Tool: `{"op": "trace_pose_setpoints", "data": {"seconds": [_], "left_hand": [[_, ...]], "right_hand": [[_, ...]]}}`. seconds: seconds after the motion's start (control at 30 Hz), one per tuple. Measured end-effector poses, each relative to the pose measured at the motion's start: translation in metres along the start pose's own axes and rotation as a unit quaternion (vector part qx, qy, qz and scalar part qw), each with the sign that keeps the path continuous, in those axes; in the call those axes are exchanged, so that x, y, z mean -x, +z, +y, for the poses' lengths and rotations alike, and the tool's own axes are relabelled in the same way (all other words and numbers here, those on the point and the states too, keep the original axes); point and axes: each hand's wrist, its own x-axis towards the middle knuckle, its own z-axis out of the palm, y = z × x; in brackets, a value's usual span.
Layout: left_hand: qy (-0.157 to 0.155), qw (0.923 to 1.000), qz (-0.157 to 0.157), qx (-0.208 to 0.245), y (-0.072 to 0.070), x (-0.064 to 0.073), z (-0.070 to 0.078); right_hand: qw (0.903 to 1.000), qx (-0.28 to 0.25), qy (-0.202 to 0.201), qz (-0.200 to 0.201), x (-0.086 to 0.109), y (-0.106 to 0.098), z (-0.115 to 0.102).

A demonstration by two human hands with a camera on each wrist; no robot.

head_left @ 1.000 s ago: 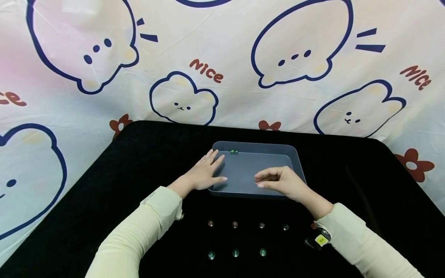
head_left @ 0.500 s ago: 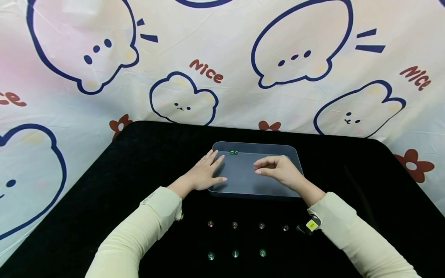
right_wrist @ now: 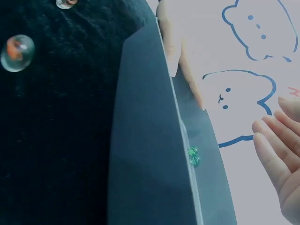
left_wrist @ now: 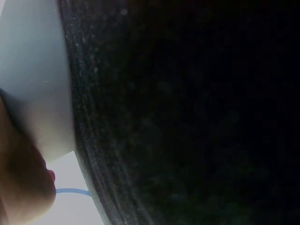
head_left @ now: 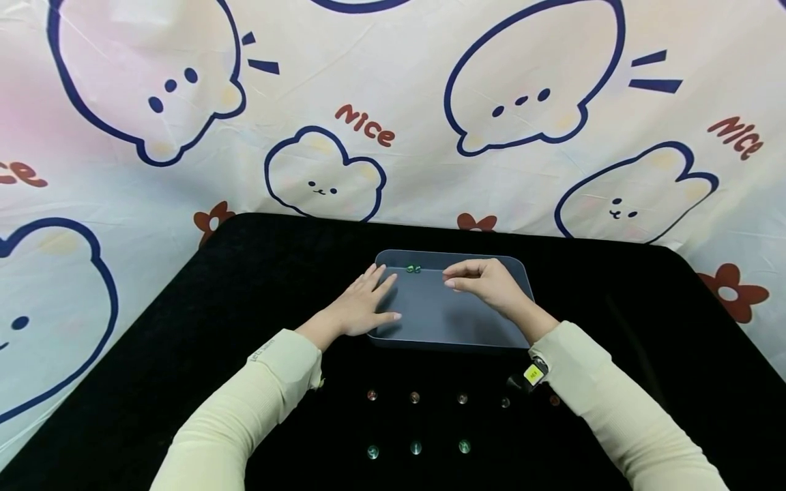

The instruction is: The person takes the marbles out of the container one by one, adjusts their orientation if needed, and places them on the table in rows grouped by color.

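Note:
My left hand [head_left: 358,305] rests with fingers spread over the left rim of a dark grey tray [head_left: 430,324]; its fingers also show at the tray's end in the right wrist view. Two green glass marbles [head_left: 413,269] lie together at the tray's far wall, left of its middle. My right hand [head_left: 491,279] hovers over the tray's right half, thumb and fingertips bent toward each other. In the right wrist view that hand [right_wrist: 283,159] has loosely held fingers, with nothing showing between them.
Nearer than the tray, a row of several orange-tinted or clear marbles [head_left: 415,397] lies on the black cloth [head_left: 276,273]. A second row of three greenish marbles [head_left: 416,447] is closer in. Behind stands a cartoon-print curtain [head_left: 417,184]. A wrist device [head_left: 534,373] sits at my right cuff.
My right hand has moved forward and slightly left over the tray, uncovering a reddish marble by the right sleeve. The left hand and the marbles stay where they were.

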Motion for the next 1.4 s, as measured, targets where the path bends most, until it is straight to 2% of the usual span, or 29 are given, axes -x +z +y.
{"op": "trace_pose_setpoints", "data": {"seconds": [0.47, 0.83, 1.1, 1.4], "left_hand": [[-0.021, 0.9997, 0.000, -0.012, -0.001, -0.001, 0.003], [-0.020, 0.9998, -0.004, -0.006, -0.002, 0.000, 0.004], [-0.021, 0.9997, -0.005, -0.008, -0.001, 0.000, 0.004], [-0.022, 0.9997, -0.004, -0.006, -0.001, 0.000, 0.003]], "right_hand": [[0.9995, -0.028, 0.000, 0.012, -0.027, 0.001, 0.006], [0.9988, -0.019, 0.029, 0.034, -0.052, 0.003, 0.010], [0.9975, 0.014, 0.053, 0.044, -0.063, 0.005, 0.012], [0.9948, 0.058, 0.059, 0.060, -0.077, 0.004, 0.017]]}}
